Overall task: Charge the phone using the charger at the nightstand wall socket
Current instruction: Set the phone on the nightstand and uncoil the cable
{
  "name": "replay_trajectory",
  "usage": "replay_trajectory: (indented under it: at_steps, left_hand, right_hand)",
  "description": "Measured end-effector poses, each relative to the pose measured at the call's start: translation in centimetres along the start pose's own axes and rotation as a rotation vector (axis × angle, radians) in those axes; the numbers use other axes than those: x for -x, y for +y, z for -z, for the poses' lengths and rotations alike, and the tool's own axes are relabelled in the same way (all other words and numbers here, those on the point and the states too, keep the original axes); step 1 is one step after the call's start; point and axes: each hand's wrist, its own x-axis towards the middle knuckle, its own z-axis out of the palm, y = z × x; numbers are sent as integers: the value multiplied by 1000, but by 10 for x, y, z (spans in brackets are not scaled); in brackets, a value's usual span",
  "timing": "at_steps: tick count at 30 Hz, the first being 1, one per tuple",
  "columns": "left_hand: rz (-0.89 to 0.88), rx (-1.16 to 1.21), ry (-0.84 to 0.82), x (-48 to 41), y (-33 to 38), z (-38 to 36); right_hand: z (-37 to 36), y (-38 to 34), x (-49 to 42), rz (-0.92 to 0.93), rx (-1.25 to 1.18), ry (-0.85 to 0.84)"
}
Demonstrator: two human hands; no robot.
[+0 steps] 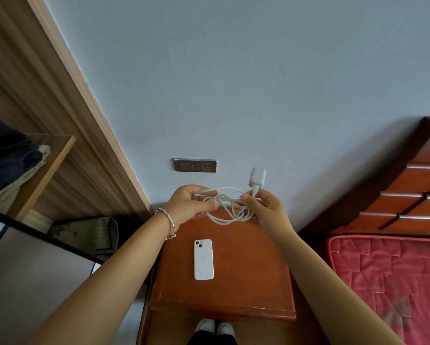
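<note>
A white phone (203, 259) lies face down on the brown nightstand (253, 277). Above the nightstand's far edge my left hand (187, 202) grips the looped white cable (230, 207). My right hand (266, 204) pinches the same cable just below the white charger plug (257, 176), which points its prongs up toward the wall. The metal wall socket (195, 165) with two outlets sits on the pale wall, up and to the left of the plug. The cable loops hang between both hands.
A red mattress (388, 282) and dark wooden headboard (403, 192) lie to the right. A wooden wardrobe (42, 120) with folded clothes stands to the left. A bag sits on the floor beside the nightstand. My shoes show below its front edge.
</note>
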Motion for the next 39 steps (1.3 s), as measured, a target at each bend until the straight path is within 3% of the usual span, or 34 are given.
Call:
replay_trajectory:
  at_steps: [11, 23, 35, 39]
  left_hand:
    - [76, -64, 243, -6, -9, -1]
    - [99, 180, 121, -4, -5, -7]
    - [70, 508, -1, -1, 9, -14]
    - [102, 444, -18, -1, 5, -13]
  right_hand:
    - [-9, -3, -1, 100, 28, 82]
    - [-9, 0, -4, 98, 32, 87]
    - [-17, 4, 0, 31, 41, -48]
    - [-17, 0, -1, 21, 18, -41]
